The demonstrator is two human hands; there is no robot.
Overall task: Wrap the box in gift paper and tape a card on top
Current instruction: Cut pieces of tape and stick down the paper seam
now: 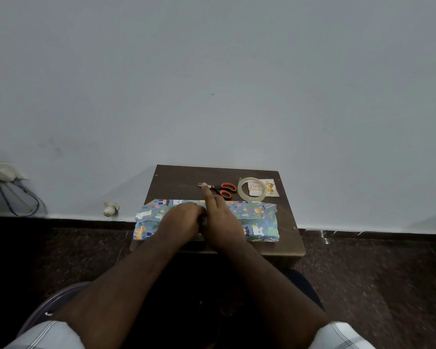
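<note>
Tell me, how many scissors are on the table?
1. The scissors, with orange handles, lie at the back of the table, just left of the tape roll and behind the wrapped box. The hands could hide something small.

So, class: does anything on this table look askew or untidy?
Yes. The gift paper bulges unevenly around the box, its right end loose and ragged. The tape roll lies partly over the card. The scissors lie flat, nothing odd.

A plain home room: small wooden table (282,238) against bare wall (212,71), speckled stone floor (375,273).
</note>
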